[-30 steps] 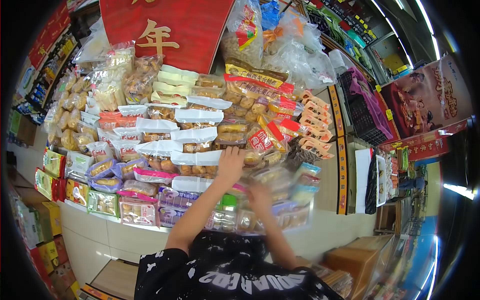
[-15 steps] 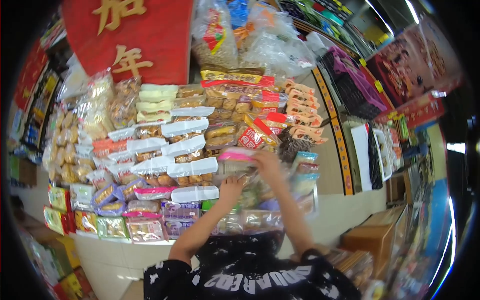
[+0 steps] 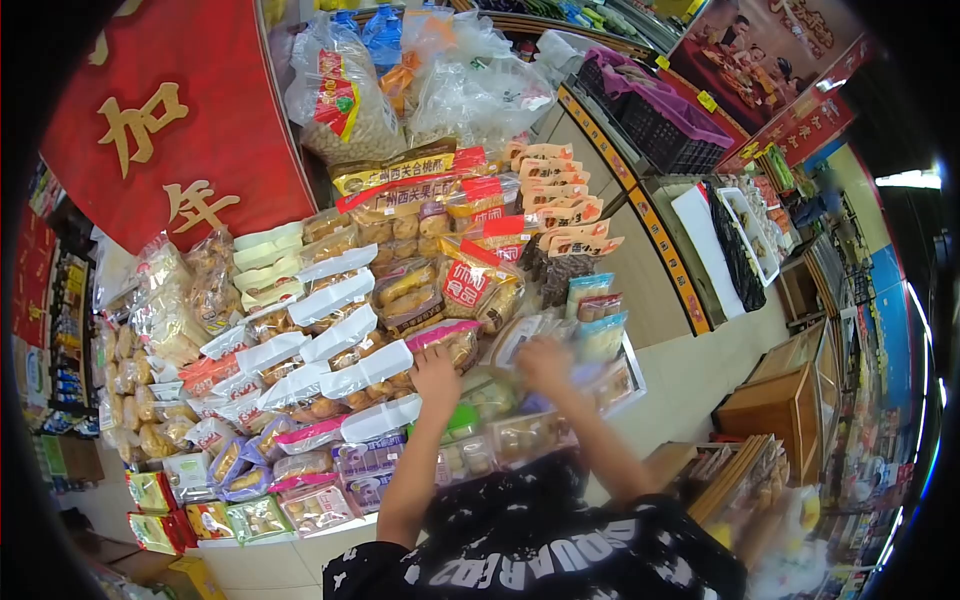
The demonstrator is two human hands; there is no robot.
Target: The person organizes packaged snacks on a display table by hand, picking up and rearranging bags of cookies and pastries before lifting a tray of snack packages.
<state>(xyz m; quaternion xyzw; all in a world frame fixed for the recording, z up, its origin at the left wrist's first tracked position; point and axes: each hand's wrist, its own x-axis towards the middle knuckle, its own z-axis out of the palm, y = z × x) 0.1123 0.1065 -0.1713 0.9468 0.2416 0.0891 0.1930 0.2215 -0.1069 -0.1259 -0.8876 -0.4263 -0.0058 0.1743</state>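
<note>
Rows of packaged baked snacks cover a display table. My left hand (image 3: 436, 378) rests on the lower part of a pink-topped snack bag (image 3: 447, 342), its fingers pointing away from me; whether they grip it is unclear. To its right, my right hand (image 3: 546, 366) is blurred at a clear plastic package (image 3: 520, 337); its fingers are smeared by motion. Beyond both hands lies a red and yellow bag (image 3: 480, 284). Clear boxes of round pastries (image 3: 525, 438) lie nearer my body, beside a green-lidded pack (image 3: 461, 421). White-topped bags (image 3: 366, 380) stand in rows left of my left hand.
A large red sign (image 3: 170, 120) stands at the back left. Clear bulk bags (image 3: 345, 95) lie behind the snacks. Purple crates (image 3: 660, 120) are at the back right, and a wooden cabinet (image 3: 780, 400) stands on the right. The table's corner (image 3: 636, 375) is right of my right hand.
The view has turned and shifted. The pink-topped bag, earlier raised by my right hand, now lies among the bags by my left hand. My right hand has left it and is at a clear package.
</note>
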